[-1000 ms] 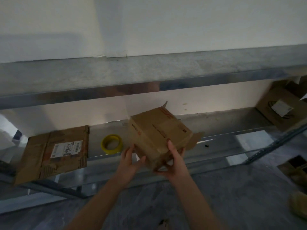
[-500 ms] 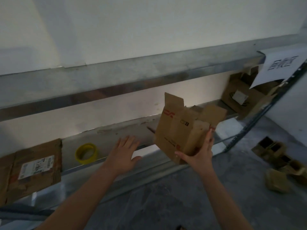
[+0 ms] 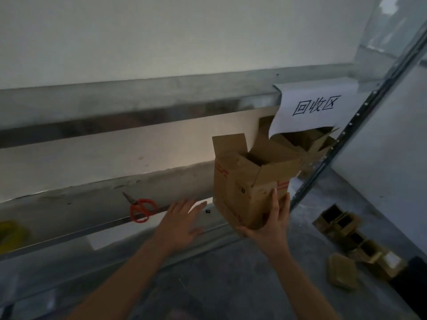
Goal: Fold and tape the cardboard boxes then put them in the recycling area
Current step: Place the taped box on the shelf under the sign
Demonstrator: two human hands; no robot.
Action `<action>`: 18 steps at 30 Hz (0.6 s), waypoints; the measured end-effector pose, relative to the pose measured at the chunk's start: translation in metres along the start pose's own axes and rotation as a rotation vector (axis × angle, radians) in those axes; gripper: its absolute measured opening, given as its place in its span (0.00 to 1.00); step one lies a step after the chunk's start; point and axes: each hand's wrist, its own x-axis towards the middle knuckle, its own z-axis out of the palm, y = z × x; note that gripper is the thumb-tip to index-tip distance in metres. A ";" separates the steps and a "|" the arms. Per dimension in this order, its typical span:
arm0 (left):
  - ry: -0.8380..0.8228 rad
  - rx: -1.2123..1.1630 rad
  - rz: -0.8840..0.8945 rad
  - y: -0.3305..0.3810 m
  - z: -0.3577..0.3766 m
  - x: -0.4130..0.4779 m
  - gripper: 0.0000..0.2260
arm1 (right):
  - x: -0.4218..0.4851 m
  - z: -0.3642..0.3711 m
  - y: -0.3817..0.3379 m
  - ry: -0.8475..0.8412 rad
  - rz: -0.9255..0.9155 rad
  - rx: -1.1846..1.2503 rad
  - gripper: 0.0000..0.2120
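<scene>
A small brown cardboard box (image 3: pixel 242 181) with red stripes stands upright in the air, its top flaps open. My right hand (image 3: pixel 269 221) grips its lower corner from below, fingers up the side. To the left, my left hand (image 3: pixel 182 219) hovers with spread straight fingers over the shelf edge, holding nothing. Behind the box, more cardboard boxes (image 3: pixel 309 139) lie on the shelf under a white paper sign (image 3: pixel 314 107) with handwritten characters.
Red-handled scissors (image 3: pixel 141 209) lie on the metal shelf (image 3: pixel 92 204). A yellow tape roll (image 3: pixel 9 232) sits at the far left edge. Several small cardboard pieces (image 3: pixel 346 245) lie on the grey floor at right. A metal upright (image 3: pixel 332 153) stands right of the box.
The box has travelled right towards the signed end of the shelf, carried by my right hand alone and now upright. My left hand let go and stays open. The view turned right.
</scene>
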 end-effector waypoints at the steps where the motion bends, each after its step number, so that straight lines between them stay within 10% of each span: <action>1: 0.002 -0.024 0.014 0.015 0.004 0.010 0.32 | 0.009 -0.005 0.007 -0.005 -0.010 -0.004 0.68; 9: 0.031 -1.087 -0.276 0.128 0.021 0.123 0.47 | 0.095 -0.019 0.061 -0.017 -0.136 0.063 0.63; 18: 0.339 -1.262 -0.476 0.131 0.050 0.212 0.43 | 0.186 -0.009 0.107 -0.091 0.094 0.447 0.42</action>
